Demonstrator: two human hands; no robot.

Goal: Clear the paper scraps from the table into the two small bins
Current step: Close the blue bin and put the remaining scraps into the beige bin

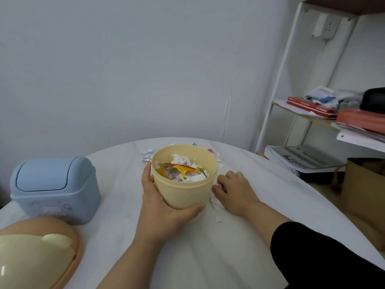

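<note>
Edge of the table (116, 205) curves from nine o'clock round the far side to three o'clock, with the wall close behind the far rim. Bare white surface lies open toward six o'clock between the two forearms, and at eight o'clock between the yellow bin (185, 190) and the blue bin (54, 188). Position of the yellow bin is near table centre, roughly upright, long axis vertical, mouth open upward with no lid on it; mixed scraps (183, 170), coloured and white, fill it partway. Grip of the left hand (158, 207) is firm: fingers are curled round the bin wall from nine o'clock to six o'clock. At three o'clock of that bin the right hand (235, 190) lies palm down, fingers bent onto white scraps (215, 202) just beside the bin wall; its fingertips are masked by the bin, so whether they pinch the paper cannot be told. At twelve o'clock, near the far rim, loose scraps (148, 154) are partly hidden behind the bin. The blue bin stands upright at nine o'clock, swing flap closed, well apart from the yellow one. A peach-and-cream lid (35, 253) at seven o'clock is cut off by the frame. Off the table at two to three o'clock stand a shelf unit (277, 97) and a paper bag (364, 195), the bag also cut off.
</note>
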